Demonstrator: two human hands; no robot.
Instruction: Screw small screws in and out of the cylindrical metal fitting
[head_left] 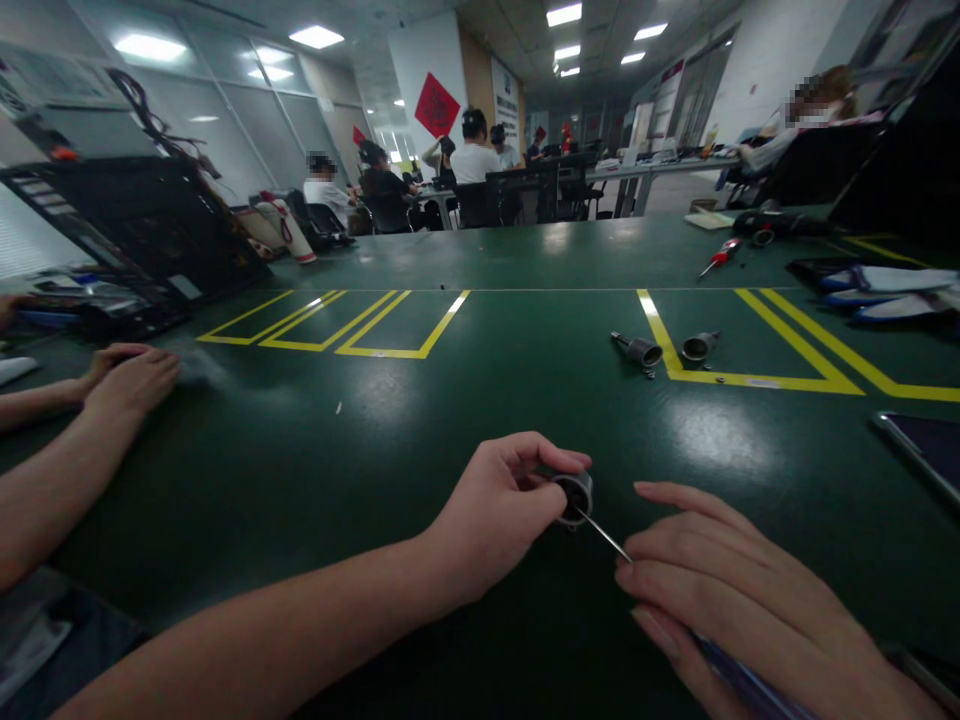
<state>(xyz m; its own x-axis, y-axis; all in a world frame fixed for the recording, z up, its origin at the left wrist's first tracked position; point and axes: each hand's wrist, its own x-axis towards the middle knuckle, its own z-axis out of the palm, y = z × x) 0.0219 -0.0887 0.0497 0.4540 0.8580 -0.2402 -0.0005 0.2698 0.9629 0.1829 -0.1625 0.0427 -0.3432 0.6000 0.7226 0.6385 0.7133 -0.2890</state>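
Near the front of the green table, my left hand (pixel 499 510) grips a small round metal part (pixel 576 492) between thumb and fingers, its open end turned towards me. My right hand (pixel 739 585) is closed around a thin tool with a metal shaft (pixel 606 534) and a dark bluish handle (pixel 739 680). The shaft's tip reaches the opening of the metal part; the exact contact inside is too small to tell. Further back lie two similar metal parts, one on the left (pixel 642 350) and one on the right (pixel 699 346), with several tiny pieces beside them.
The green table (pixel 300 440) bears yellow tape outlines. A red screwdriver (pixel 721 256) lies at the back right, gloves (pixel 900 290) and a dark flat device (pixel 926 450) at the right. At the left are another person's hands (pixel 135 378). People sit further back.
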